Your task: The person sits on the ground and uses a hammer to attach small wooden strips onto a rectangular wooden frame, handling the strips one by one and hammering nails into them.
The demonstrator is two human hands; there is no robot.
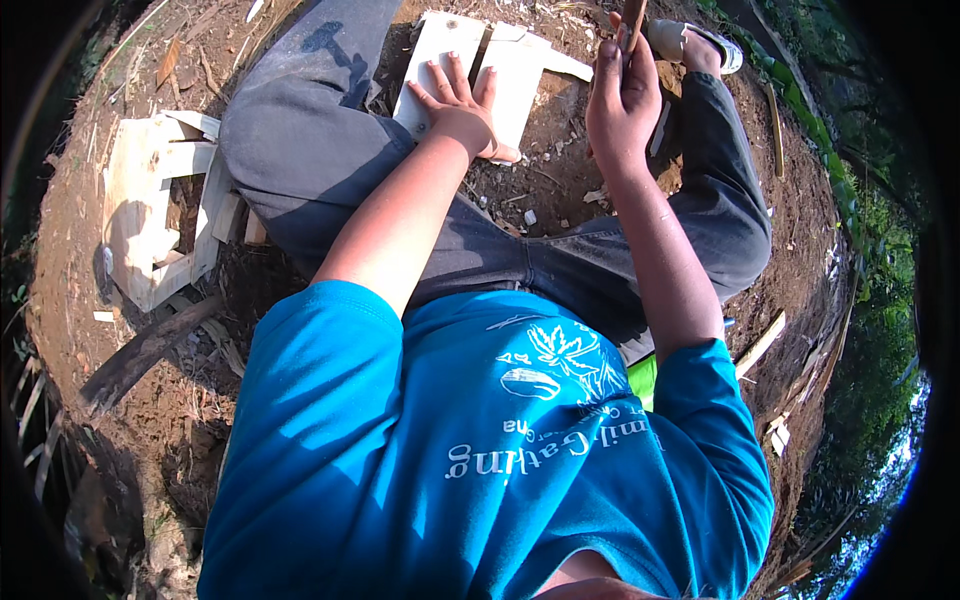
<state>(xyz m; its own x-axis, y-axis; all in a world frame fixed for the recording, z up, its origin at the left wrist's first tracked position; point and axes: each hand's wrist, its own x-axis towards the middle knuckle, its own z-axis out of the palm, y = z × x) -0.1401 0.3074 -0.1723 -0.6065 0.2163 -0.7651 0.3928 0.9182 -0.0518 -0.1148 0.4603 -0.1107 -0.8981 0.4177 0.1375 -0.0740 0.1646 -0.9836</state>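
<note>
My left hand (pixel 458 108) lies flat with spread fingers on a pale wooden piece (pixel 517 85) made of boards with a dark gap between them. A thin strip juts from its right side. To the right, my right hand (pixel 625 105) is raised and wrapped round the brown wooden handle of a hammer (pixel 632 22). The upper end of that tool runs out of the picture at the top. A hammer-shaped shadow falls on my left trouser leg (pixel 310 130). The wooden piece rests on the ground between my bent legs.
At the left stands a pale wooden frame (pixel 135 215) of joined boards. Near it lies a dark branch (pixel 150 350). Wood chips litter the brown soil (pixel 560 180). My shoe (pixel 668 40) is at the top right, a wood strip (pixel 762 345) at the right, with green plants (pixel 875 260) beyond.
</note>
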